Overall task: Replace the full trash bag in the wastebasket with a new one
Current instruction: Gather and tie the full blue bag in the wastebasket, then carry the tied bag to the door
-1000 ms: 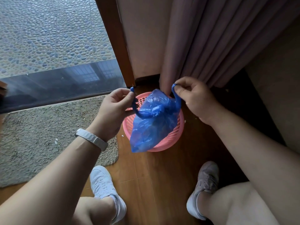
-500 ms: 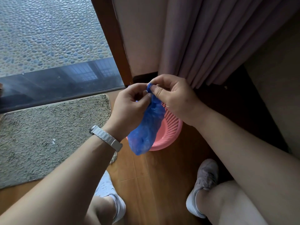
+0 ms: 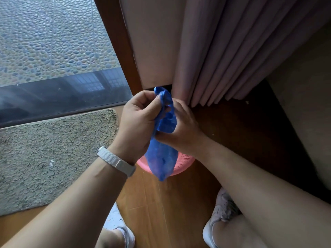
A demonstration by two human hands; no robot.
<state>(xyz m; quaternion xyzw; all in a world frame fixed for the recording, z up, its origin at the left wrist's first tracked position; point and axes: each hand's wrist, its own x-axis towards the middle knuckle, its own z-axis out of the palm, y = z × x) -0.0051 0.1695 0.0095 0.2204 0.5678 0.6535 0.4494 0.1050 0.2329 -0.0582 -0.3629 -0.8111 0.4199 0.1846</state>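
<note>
A blue plastic trash bag (image 3: 161, 158) hangs in the air above a pink mesh wastebasket (image 3: 184, 161) that stands on the wooden floor. Only part of the basket's rim and wall shows below my hands. My left hand (image 3: 138, 120) pinches one blue handle strip near the bag's top. My right hand (image 3: 180, 129) grips the bag's neck, with the other strip looped over its fingers. The two hands touch each other, and the bag's handles (image 3: 163, 99) stick up between them.
A grey shaggy mat (image 3: 53, 154) lies on the floor to the left. Pink curtains (image 3: 223, 56) hang just behind the basket, beside a wooden door frame (image 3: 118, 45). My two white shoes (image 3: 222, 212) stand on the floor near the bottom edge.
My hands have come together from wide apart, gathering the bag's two handles. The bag has gone from spread open to a narrow bunch, and it has been lifted higher over the basket.
</note>
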